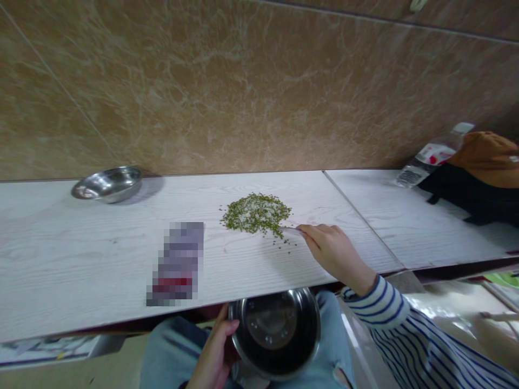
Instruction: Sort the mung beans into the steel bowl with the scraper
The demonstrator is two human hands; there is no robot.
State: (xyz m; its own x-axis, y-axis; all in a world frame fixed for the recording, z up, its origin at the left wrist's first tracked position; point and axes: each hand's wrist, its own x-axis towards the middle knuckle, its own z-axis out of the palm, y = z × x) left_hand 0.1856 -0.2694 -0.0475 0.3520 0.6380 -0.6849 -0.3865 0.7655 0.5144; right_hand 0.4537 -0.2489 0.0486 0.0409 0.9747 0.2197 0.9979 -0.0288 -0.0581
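In the head view, the right hand (332, 254) has its grip closed around a thin metal utensil (291, 229), whose far end meets the near right edge of a loose, grainy heap (256, 212) of small green pieces mixed with white granules. The heap lies directly on the pale, wood-grained bench (219, 259), a few green bits scattered around it. The left hand (219, 346) grips the rim of a round, shiny metal pot (279, 335) below the bench's front edge, over the person's faded denim legs (170, 351). A shallow, polished metal bowl (108, 185) sits tilted near the mottled brown, glossy wall (227, 86). A pixelated rectangular item (176, 265) lies left of the heap; a clear plastic bottle (433, 154) leans at right.
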